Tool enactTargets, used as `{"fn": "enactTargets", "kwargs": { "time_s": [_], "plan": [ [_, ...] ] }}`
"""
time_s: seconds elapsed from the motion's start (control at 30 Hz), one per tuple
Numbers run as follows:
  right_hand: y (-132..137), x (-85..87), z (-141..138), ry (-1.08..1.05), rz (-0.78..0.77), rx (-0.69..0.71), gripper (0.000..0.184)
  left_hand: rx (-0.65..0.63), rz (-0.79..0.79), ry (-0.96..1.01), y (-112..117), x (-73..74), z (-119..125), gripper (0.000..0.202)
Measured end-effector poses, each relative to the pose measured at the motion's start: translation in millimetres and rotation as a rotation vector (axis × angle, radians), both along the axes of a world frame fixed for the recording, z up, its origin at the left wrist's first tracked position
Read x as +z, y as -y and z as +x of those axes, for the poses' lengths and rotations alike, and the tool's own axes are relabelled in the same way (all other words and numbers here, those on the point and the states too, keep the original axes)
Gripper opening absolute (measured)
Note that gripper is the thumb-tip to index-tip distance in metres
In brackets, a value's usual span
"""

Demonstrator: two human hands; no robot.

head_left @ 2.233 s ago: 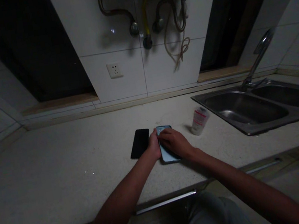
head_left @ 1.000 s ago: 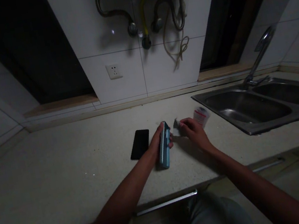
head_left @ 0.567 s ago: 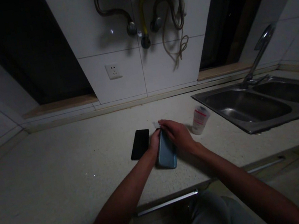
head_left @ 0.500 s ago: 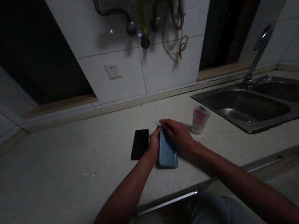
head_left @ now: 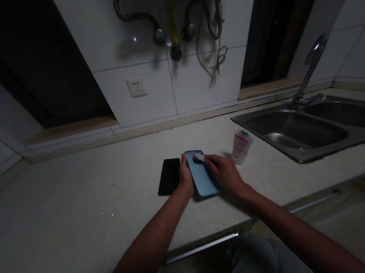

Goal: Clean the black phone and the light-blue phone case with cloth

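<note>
The left hand clasped the blue phone, and right of that grip the right hand pinched a white wipe on it, most seemingly unwiped.

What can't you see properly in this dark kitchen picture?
Head view, all dim:
1. The small white piece in the right hand: too small to tell what it is.
2. The blue phone: its sides are covered by the left hand and the right hand.
3. The bottle label: too small and blurred to read.
</note>
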State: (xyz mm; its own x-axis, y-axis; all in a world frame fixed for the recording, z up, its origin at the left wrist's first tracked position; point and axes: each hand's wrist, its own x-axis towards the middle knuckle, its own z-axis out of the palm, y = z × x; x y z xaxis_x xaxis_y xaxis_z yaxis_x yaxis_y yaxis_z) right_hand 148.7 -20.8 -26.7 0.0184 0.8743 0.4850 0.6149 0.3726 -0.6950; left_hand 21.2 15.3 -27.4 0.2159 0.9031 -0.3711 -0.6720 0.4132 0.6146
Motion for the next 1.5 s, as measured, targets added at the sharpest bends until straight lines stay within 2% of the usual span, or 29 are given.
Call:
{"fn": "enactTargets", "kwargs": {
  "time_s": [0.13,0.33,0.53,0.63,0.8,0.93,1.17,1.37,1.5],
  "plan": [
    [21.1,-4.5,-5.5,-0.106,-0.048,0.039,0.03,0.021,0.031,0.031,-0.2,4.9,-3.6,0.059],
    [52.6,-17.5,0.6,-0.116,-0.11,0.098,0.03,-0.019,0.02,0.04,-1.0,4.4,-7.2,0.062],
    [81.4,-23.2,10.5,0.014,-0.095,0.136,0.025,0.1,0.014,0.081,-4.2,0.8,-5.7,0.058],
    [87.0,-19.6,7.9,0.135,0.001,0.162,0.021,0.103,-0.002,0.066,-4.3,2.5,-4.9,0.059],
    [77.4,-11.7,-9.2,0.32,0.205,0.211,0.019,0.095,-0.05,0.008,-4.0,8.2,-5.8,0.06],
    [63.7,-3.3,-17.4,0.294,0.184,0.27,0.015,0.126,-0.019,0.026,-3.7,8.7,-8.0,0.055],
    [47.2,22.9,-20.3,0.232,0.118,0.449,0.005,0.106,-0.022,0.062,-3.7,3.5,-5.9,0.054],
    [13.6,28.0,-28.3,0.233,0.135,0.359,0.008,0.055,0.003,0.286,1.2,5.1,0.1,0.041],
    [-8.3,30.9,-27.8,0.228,0.194,0.241,0.011,0.098,0.067,0.329,3.2,7.3,2.2,0.022]
  ]
}}
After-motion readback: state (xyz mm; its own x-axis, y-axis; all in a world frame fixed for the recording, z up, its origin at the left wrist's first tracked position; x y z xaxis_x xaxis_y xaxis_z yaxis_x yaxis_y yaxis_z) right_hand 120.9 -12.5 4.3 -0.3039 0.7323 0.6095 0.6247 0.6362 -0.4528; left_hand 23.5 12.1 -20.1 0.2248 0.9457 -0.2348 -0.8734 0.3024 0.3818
